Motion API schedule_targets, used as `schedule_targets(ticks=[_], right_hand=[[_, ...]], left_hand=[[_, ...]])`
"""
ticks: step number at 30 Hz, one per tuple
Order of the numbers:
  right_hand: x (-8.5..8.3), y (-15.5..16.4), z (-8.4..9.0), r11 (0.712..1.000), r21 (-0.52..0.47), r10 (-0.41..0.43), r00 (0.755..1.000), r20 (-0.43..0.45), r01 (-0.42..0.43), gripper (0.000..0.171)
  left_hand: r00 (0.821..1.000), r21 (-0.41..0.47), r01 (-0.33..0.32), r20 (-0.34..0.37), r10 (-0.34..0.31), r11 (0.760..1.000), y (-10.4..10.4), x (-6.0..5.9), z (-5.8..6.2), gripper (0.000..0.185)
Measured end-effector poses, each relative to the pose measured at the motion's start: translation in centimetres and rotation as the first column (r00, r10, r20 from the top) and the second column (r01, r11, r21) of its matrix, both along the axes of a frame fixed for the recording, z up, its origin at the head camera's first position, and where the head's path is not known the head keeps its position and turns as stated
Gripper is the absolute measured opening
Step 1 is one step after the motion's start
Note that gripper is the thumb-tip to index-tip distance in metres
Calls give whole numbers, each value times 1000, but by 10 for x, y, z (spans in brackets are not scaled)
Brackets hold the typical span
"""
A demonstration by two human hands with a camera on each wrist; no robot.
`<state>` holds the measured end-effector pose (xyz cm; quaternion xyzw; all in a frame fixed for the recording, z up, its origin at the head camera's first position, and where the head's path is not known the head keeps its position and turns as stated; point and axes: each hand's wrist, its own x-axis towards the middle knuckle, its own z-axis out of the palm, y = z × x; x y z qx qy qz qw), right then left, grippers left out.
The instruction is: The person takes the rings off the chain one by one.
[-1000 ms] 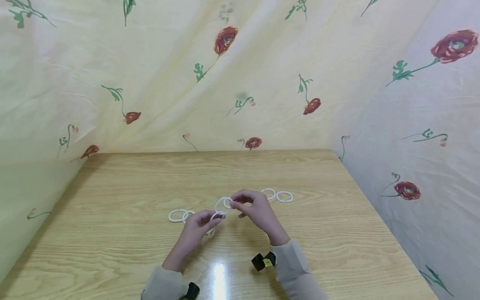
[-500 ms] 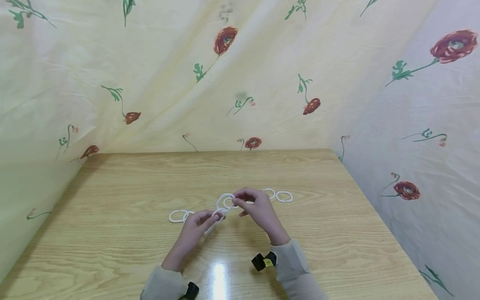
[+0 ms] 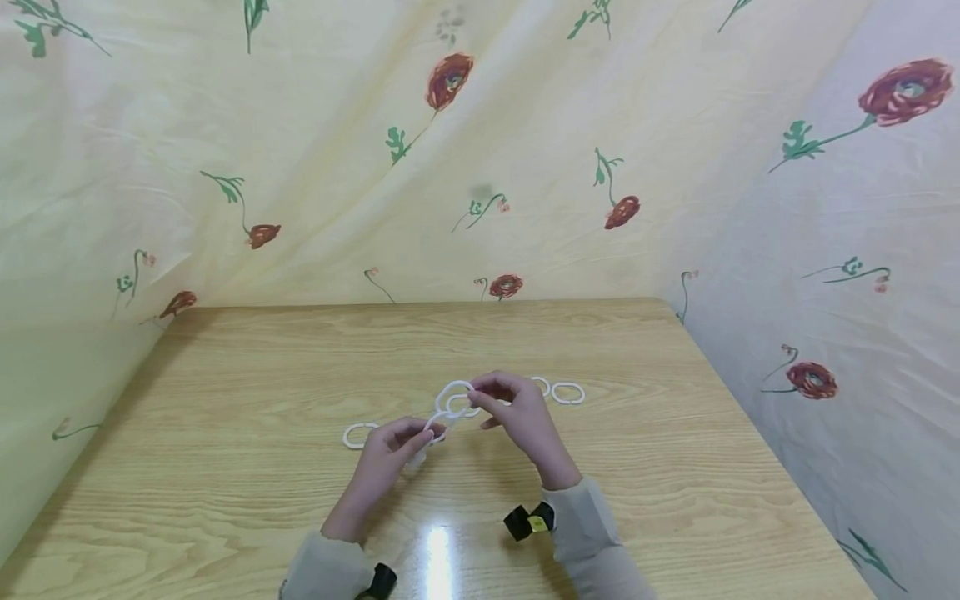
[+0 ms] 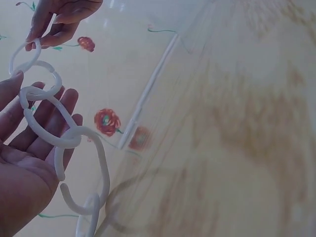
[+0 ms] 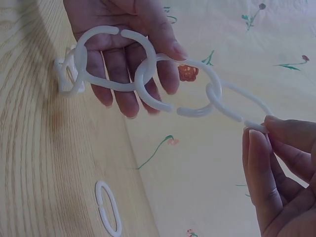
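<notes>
A chain of white plastic C-shaped links spans my two hands above the table. My right hand pinches its end link between thumb and fingertips. My left hand holds a link further along, the thumb at its upper part and the fingers spread behind. From there more links hang below the left hand in the left wrist view. Narrow gaps show in several links. In the head view another white link lies on the table, partly hidden by the left hand.
Right of the right hand, a loose white link lies on the wooden table, beside another partly hidden by that hand. Flower-patterned cloth rises at the table's back and sides. Each wrist wears a black camera.
My right hand has shifted slightly up and right with the end link, and the chain has stretched out with it. At the left, the links by the left hand now show less.
</notes>
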<state>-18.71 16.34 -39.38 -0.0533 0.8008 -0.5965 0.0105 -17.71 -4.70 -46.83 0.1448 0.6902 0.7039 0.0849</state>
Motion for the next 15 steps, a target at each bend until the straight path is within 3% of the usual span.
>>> schedule_targets(ticks=[7,15], right_hand=[[1,-2,-1,998,-31,-51,998,28,52,19],[-1,-3,-6,993,-57,-95,993,71,99,16]], left_hand=[[997,82,-18,-69,23,996,0,1,0,28],[998,68,-57,-23,59,996,1,1,1,23]])
